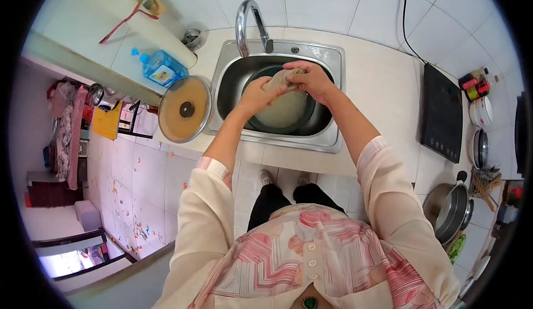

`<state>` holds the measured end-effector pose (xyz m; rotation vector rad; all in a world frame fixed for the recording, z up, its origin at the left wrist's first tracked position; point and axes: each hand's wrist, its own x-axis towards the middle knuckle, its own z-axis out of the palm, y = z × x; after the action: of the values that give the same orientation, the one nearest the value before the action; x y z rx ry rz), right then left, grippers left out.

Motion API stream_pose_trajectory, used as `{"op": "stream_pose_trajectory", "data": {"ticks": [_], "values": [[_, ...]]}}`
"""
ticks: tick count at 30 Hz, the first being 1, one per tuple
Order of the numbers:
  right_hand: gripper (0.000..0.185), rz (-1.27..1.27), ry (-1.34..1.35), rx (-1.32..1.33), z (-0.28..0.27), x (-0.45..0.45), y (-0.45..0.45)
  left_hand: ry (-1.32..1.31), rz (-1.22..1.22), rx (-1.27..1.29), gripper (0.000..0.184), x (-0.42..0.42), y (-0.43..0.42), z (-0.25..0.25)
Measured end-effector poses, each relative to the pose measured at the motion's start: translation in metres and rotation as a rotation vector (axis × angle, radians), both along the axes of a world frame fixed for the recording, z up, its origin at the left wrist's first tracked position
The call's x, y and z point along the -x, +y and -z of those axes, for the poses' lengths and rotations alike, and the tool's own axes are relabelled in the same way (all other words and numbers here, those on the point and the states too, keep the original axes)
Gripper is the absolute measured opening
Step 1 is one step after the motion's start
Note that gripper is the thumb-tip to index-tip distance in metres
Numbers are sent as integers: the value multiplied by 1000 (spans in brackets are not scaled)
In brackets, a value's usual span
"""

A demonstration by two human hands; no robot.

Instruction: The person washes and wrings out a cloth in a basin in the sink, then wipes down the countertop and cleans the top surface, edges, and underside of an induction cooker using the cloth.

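Note:
Both of my hands are raised over a dark green basin that stands in the stainless steel sink. Between them is a bunched, pale, wet-looking cloth. My left hand is closed on its left side, and my right hand grips the right end with fingers curled over it. Cloudy, whitish water fills the basin below. The chrome faucet arches over the sink's back left, just beyond my hands.
Left of the sink are a glass lid and a blue detergent bottle. A black induction cooktop lies to the right, its cord rising up the wall. A steel pot, bowls and bottles stand further right.

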<state>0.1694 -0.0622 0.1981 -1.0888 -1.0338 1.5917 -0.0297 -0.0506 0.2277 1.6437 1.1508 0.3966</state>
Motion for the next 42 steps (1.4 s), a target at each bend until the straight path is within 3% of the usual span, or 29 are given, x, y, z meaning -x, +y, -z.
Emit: {"op": "stream_pose_trajectory", "data": {"ticks": [1,3,4,5,9,11,13,15,16,18,21,24,26,28,32,33,35,37,39,40,42], "values": [[28,15,139,6,-6,1,1,0,-11,-12,38,2,-2,1],[30,23,127,4,-16,5,4,-551,-199,422,39,8,-6,1],[31,51,224,0,-19,9,4,-594,-225,447,42,10,-9,-2],[33,79,322,-5,-22,13,4,-598,-229,431,42,10,-12,-3],[34,37,284,-55,-31,28,-8,-624,-398,277,40,15,-16,5],[32,40,319,-68,-35,33,-26,-844,-705,295,37,21,-16,4],[32,114,345,-81,-30,33,-42,-820,-746,260,36,35,-15,6],[32,299,494,-90,-9,24,-48,-995,-1025,246,34,49,-10,21],[32,298,489,-94,0,17,-51,-1161,-1059,283,35,62,-2,32],[32,517,541,-99,17,1,-58,-1219,-1020,328,36,89,7,43],[28,585,464,-99,27,-26,-72,-1268,-1013,355,36,105,11,26],[29,627,415,-147,13,-40,-87,-1245,-964,369,31,123,17,5],[30,611,286,-174,-5,-37,-96,-1135,-778,-34,34,122,18,-12],[22,432,-132,-97,-25,-21,-108,-1009,-688,-33,32,110,15,-31],[47,133,-443,-26,-21,13,-117,-736,-226,79,29,47,-11,-59],[60,156,-283,46,-23,28,-120,-596,-59,82,29,28,-18,-59],[66,260,255,182,-16,48,-127,-567,159,70,29,-14,-45,-52],[73,450,594,-13,-24,62,-144,-530,335,31,30,-44,-74,-61],[72,487,711,29,-15,43,-155,-480,491,29,31,-62,-102,-76],[70,533,780,-39,-20,32,-166,-488,544,-289,31,-71,-109,-67],[62,621,900,-98,-28,9,-186,-486,606,-262,30,-88,-121,-75]]}}
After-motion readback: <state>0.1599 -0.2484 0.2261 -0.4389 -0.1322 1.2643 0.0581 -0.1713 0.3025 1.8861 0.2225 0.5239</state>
